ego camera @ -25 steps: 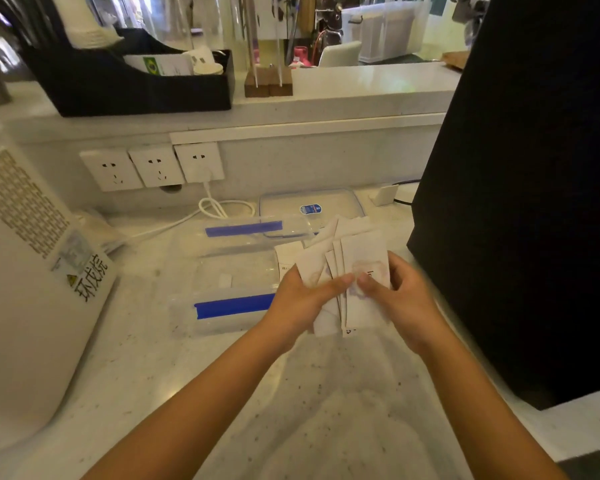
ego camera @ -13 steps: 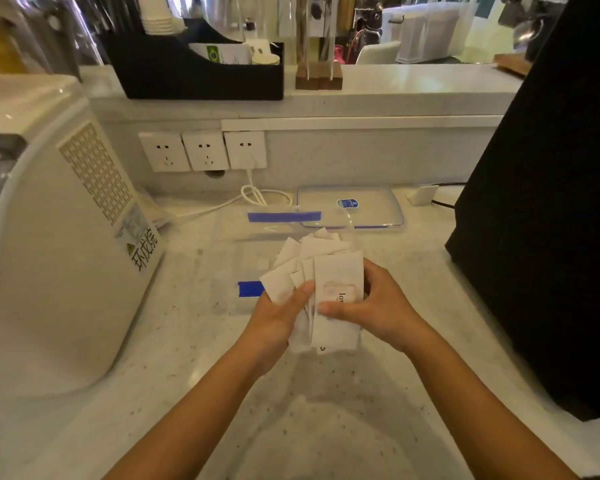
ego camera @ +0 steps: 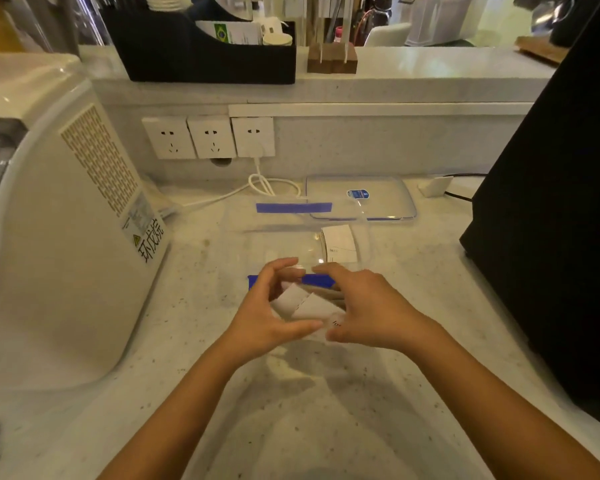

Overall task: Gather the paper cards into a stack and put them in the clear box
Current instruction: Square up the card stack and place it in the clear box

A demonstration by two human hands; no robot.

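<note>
Two hands: left hand (ego camera: 264, 317) and right hand (ego camera: 371, 306) meet over the pale speckled surface (ego camera: 194, 341), just in front of the clear box (ego camera: 243, 237).
Cards: a loose bundle of paper cards (ego camera: 305, 303) sits between the palms, edges uneven.
Left fingers: curled around the bundle's left side, thumb under it.
Right fingers: clamped on the bundle's right side.
Box: open, blue tape on its near and far walls; one white card (ego camera: 340, 242) already stands inside at the right.
Lid: clear lid (ego camera: 378, 199) lies flat behind the box.
Sides: white appliance (ego camera: 66, 237) left, black machine (ego camera: 551, 202) right.
</note>
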